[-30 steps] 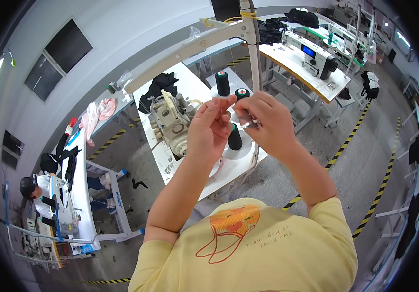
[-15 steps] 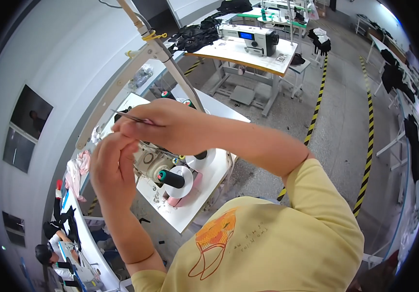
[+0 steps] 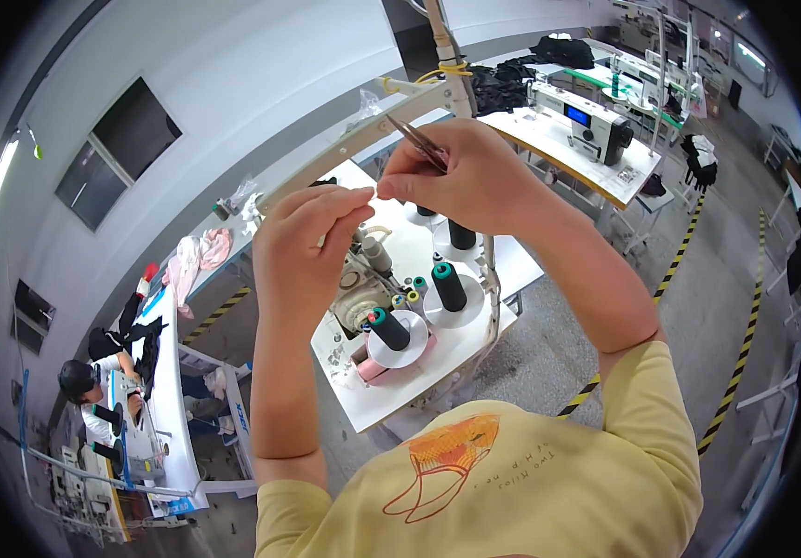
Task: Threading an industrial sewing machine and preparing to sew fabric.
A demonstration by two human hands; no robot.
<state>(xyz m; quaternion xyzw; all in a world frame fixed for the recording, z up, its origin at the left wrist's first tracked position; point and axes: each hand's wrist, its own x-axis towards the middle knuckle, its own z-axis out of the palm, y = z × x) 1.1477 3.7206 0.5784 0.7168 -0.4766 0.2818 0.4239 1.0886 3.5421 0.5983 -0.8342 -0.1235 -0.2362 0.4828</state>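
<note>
Both my hands are raised above a small sewing machine (image 3: 356,290), their fingertips almost meeting. My right hand (image 3: 475,177) is closed around metal tweezers (image 3: 421,141), whose pointed ends stick out up and to the left. Its thumb and forefinger also press together near the left fingertips. My left hand (image 3: 298,246) is in a pinch; anything between its fingers is too fine to see. Below them, dark thread cones (image 3: 449,286) with green tops stand on white round holders (image 3: 402,352), on the white machine table (image 3: 368,405).
A beige stand arm (image 3: 345,144) crosses behind my hands to an upright post (image 3: 456,84). Far right stands another sewing machine (image 3: 582,121) beside black fabric (image 3: 503,86). At lower left a person (image 3: 80,381) sits at a machine. Pink cloth (image 3: 198,259) lies on the left bench.
The view has swung left, so the room sits further right. My hands have drawn slightly apart at the fingertips, and the tweezers now point more steeply upward. They remain in my right hand.
</note>
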